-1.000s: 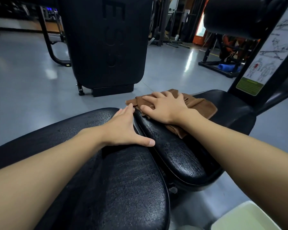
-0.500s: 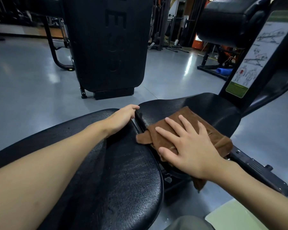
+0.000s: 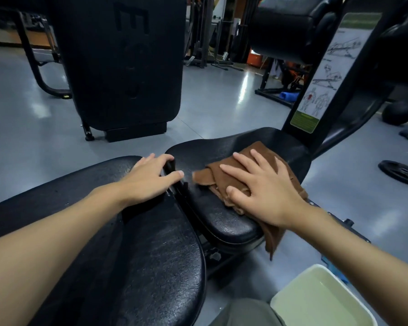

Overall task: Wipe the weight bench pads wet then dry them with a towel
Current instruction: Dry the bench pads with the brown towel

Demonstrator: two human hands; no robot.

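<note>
The fingers (image 3: 244,162) of the right hand (image 3: 266,196) lie spread wide and flat on a crumpled brown terry cloth (image 3: 205,176). They press it onto the smaller black seat pad (image 3: 222,149) at centre right of the frame, and nothing is pinched. The left hand (image 3: 149,180), at centre, rests on the far end of the long black pad (image 3: 139,255) that fills the lower left. Its fingers are relaxed and bent lightly over the pad's edge, with the thumb straight (a brace, by the look of it, not a grip).

To wipe well, the palm should stay flat so the whole face of the cloth bears down. Strokes should overlap and run right out to the rounded rim and the gap between the two pads. One tail of the cloth hangs off the near right edge and is better gathered in first. I cannot tell if the cloth is wet. The pale green plastic basin (image 3: 316,300) of water at lower right and the sheen on the pads suggest the wet pass.

Both pads look like grained, crackled vinyl, glossy with a piped seam, and are probably slick when damp. The cloth is soft, nappy and folded on itself.
</note>
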